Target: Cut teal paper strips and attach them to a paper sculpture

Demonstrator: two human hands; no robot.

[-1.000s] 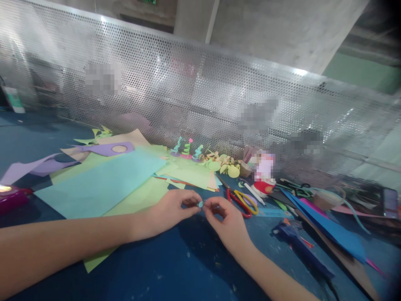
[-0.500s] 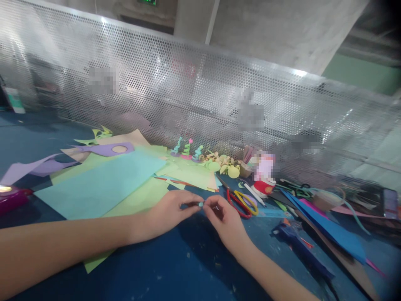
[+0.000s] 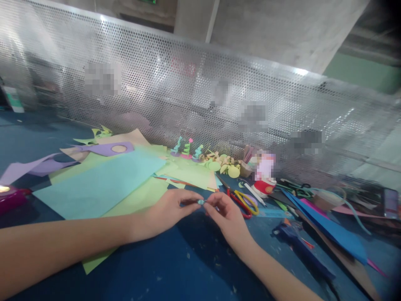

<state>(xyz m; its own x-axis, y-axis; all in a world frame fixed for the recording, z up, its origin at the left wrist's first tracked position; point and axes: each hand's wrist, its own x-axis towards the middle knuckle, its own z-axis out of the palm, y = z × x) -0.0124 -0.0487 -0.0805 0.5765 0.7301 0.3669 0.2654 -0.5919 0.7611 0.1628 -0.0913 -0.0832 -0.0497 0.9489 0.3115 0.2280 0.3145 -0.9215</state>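
Observation:
My left hand [image 3: 172,209] is closed, pinching a tiny light-blue paper roll [image 3: 201,202] between thumb and fingertips. Close beside it, my right hand [image 3: 227,215] is closed too, its thumb and forefinger pressed together. A thin line runs from the blue roll to the right fingertips; whether it is a paper strip's end or a thin tool I cannot tell. Both hands are above the dark blue table [image 3: 200,271]. Just behind the right hand lie scissors with red handles [image 3: 239,205] and scissors with yellow handles [image 3: 250,202].
Light-blue paper [image 3: 103,184] and green sheets lie left. Several small spiral paper figures [image 3: 187,149] stand at the back before a perforated metal screen [image 3: 140,75]. At right are a red-and-white tape roll [image 3: 265,187], a dark blue glue gun [image 3: 302,248] and blue paper [image 3: 328,228].
My right hand has shifted slightly right, away from the left fingertips. A thin line now shows in the gap. The left hand has barely moved and still pinches the blue roll.

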